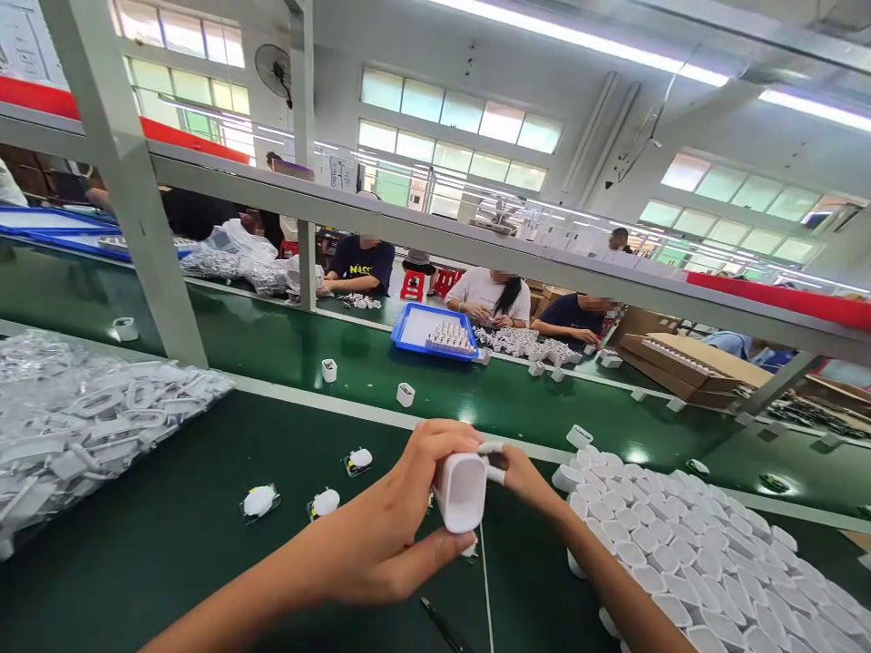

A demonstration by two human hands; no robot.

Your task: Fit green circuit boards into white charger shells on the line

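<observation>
A white hollow plastic housing (464, 494), its open end facing the camera, is gripped between the fingers and thumb of my left hand (401, 517). My right hand (521, 476) is just behind it on the right, with white covers on its fingertips. Those fingers are pinched close at the housing's far side; what they hold, if anything, is hidden. Small circuit boards with white round parts, such as one (259, 501) at the left and another (358, 461) farther back, lie on the dark green table. Dark tweezers (441, 624) lie below my hands.
Many white housings (680, 535) crowd the right side. A plastic bag of white parts (102, 417) lies at the left. Beyond runs a green conveyor (367, 399) with scattered housings. A metal post (129, 181) and rail cross in front; people work opposite near a blue tray (415, 326).
</observation>
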